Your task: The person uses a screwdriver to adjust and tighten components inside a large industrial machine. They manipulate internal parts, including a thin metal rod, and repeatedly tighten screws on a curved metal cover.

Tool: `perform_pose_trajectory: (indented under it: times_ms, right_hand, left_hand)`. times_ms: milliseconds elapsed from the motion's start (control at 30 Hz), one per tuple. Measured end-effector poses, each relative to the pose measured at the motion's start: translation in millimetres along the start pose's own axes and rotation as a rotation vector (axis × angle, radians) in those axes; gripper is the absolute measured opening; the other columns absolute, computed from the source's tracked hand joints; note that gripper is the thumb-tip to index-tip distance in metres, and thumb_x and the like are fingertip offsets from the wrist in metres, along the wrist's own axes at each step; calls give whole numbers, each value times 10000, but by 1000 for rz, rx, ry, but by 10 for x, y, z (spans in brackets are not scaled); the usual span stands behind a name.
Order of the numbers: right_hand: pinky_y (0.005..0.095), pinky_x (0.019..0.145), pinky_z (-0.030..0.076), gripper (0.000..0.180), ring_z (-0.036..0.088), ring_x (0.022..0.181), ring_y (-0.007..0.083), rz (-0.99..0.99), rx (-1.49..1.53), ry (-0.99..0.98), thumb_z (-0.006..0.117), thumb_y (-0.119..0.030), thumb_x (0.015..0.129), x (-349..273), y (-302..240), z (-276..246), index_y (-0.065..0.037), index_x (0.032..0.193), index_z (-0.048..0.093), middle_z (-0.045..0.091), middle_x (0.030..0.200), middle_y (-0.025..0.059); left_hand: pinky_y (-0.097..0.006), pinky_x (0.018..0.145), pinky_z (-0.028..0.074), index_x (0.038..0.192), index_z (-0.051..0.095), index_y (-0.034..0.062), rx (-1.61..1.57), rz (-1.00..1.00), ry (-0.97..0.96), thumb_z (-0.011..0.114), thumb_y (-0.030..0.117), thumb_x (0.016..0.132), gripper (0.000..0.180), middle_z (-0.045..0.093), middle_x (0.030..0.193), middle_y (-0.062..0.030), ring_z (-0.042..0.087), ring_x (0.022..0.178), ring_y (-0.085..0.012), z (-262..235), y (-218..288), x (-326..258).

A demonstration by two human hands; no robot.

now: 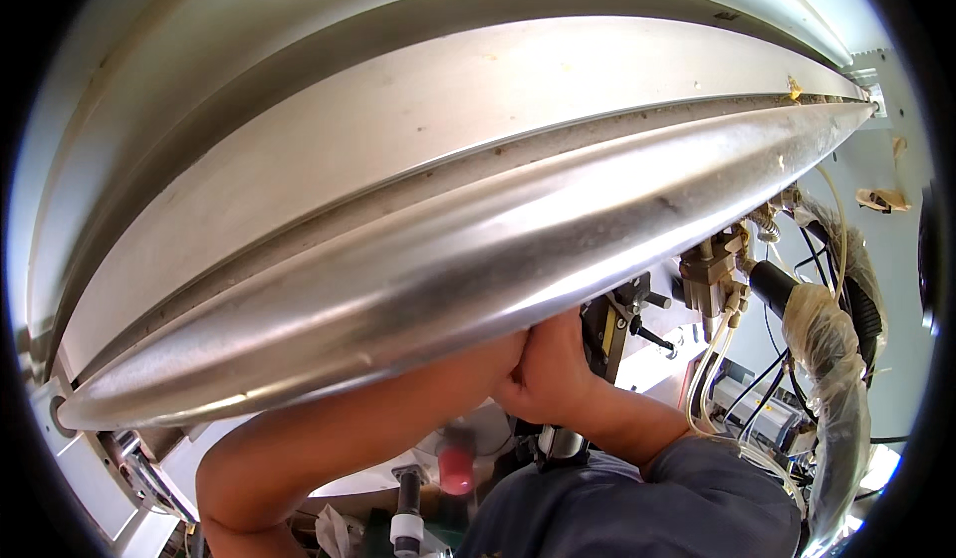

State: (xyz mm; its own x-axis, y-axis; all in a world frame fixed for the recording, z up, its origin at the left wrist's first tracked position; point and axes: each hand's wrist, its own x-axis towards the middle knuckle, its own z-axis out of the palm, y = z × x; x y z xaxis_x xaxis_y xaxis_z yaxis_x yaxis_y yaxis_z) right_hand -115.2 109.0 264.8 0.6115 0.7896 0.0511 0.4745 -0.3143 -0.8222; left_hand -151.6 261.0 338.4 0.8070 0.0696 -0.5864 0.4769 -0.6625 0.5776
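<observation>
A long polished metal bar [438,269] crosses in front of me and covers much of what my hands do. From the lower left, my left forearm [368,419] reaches up under the bar, its hand hidden behind it. My right hand [554,374] comes from the right and meets the left forearm just below the bar. Only the base of that hand shows; its fingers are out of sight. Beside it is a black clamp-like fitting with a lever handle [649,333]. Whatever either hand touches behind the bar cannot be made out.
Above the bar runs a wide pale metal beam [448,90]. On the right are a brass-coloured valve block [709,274], thin pale tubes and a plastic-wrapped hose [832,359]. Below lie a red round-ended part [456,469] and a black rod with a white collar [407,528].
</observation>
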Motion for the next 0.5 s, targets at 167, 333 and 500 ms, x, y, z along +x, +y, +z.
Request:
perform_pose_trajectory:
  times_ms: [167, 333, 500]
  right_hand:
    - [585, 1061, 351, 779, 388, 1272, 497, -223, -63, -32, 671, -109, 670, -7, -92, -39, -17, 1411, 450, 404, 1378, 263]
    - [525, 1008, 426, 623, 482, 1201, 444, -269, 30, 32, 616, -12, 686, 96, -145, -52, -5, 1305, 548, 504, 1291, 229]
    - [400, 714, 524, 366, 647, 838, 309, -472, 166, -90, 710, -54, 741, 6, 18, -104, -34, 1104, 663, 647, 928, 126]
  left_hand:
    - [-469, 818, 537, 1051, 691, 11, 100, 72, 158, 614, 218, 886, 276, 694, 994, -197, 675, 915, -373, 137, -204, -23]
    - [-408, 812, 554, 1168, 687, 12, 52, 75, 350, 707, 178, 804, 400, 707, 1008, -215, 690, 880, -362, 141, -540, -643]
    - [-338, 721, 523, 1229, 667, 14, -263, -249, 422, 782, 151, 719, 540, 685, 832, -159, 684, 755, -277, 215, -868, -1919]
